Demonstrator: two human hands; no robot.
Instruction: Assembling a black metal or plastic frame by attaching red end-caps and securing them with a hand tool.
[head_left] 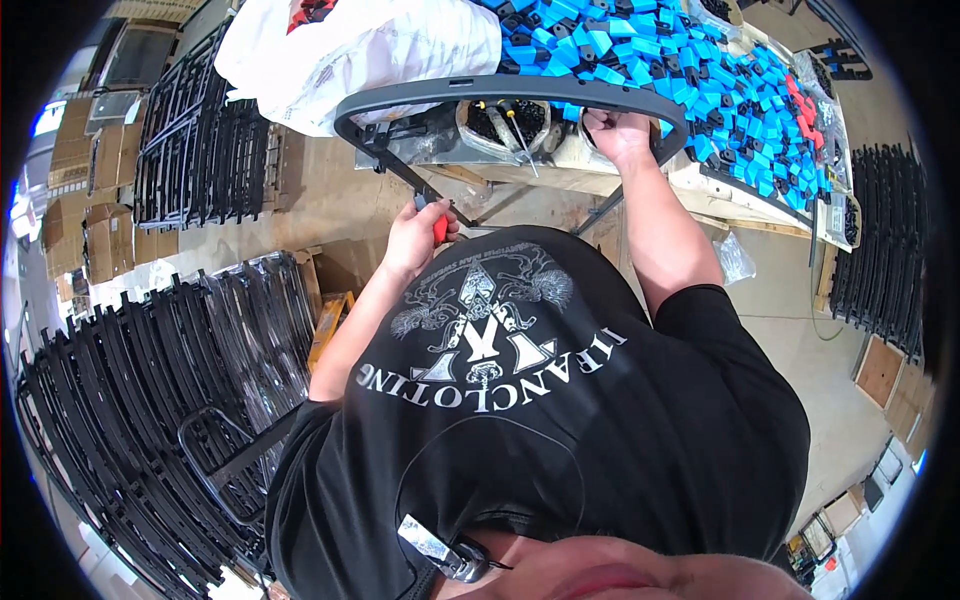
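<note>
Two hands busy: left hand point(418, 232) clenched round a red-handled screwdriver point(438, 226) just under the frame's strut, right hand point(617, 135) gripping the curved grey frame point(500, 88) from below, best kept steady with the tool square to the joint.

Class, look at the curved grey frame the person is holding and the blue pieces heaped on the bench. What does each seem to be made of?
Curved frame: probably moulded plastic, matte dark grey, smooth even surface. Blue pieces: likely plastic too, bright uniform colour, identical blocky shapes.
</note>
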